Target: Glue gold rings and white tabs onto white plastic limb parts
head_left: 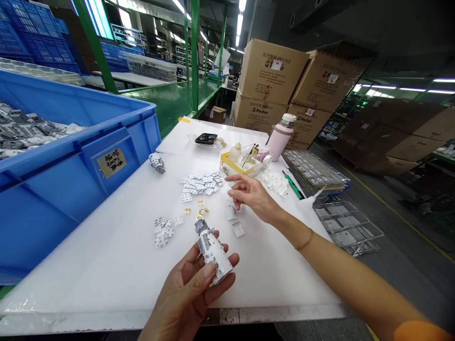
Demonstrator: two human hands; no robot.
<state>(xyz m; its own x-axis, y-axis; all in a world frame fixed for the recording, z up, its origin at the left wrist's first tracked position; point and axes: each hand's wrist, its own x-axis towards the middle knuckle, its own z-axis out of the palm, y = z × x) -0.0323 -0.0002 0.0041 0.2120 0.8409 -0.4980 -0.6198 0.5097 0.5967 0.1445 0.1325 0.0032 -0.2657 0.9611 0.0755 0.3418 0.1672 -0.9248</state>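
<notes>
My left hand (199, 279) is wrapped around a white and grey cylindrical plastic model part (212, 251), held tilted with its grey end away from me. My right hand (254, 196) reaches over the table, thumb and index finger apart, beside a pile of small white square plates (204, 182). Whether a thin white piece lies between its fingertips or behind them is unclear. Beneath that hand lie a few white curved panels (238, 229). Several gold rings (187, 211) sit beyond the held part. To their left is a smaller cluster of white plates (164, 232).
A blue crate (117, 135) of grey and white parts borders the table's left. Another cylindrical part (157, 163) lies near it. Toward the back are a phone (206, 138), yellow-edged tray (231, 166) and pink bottle (280, 139). A green-handled tool (293, 184) lies right; cartons (272, 71) stand behind.
</notes>
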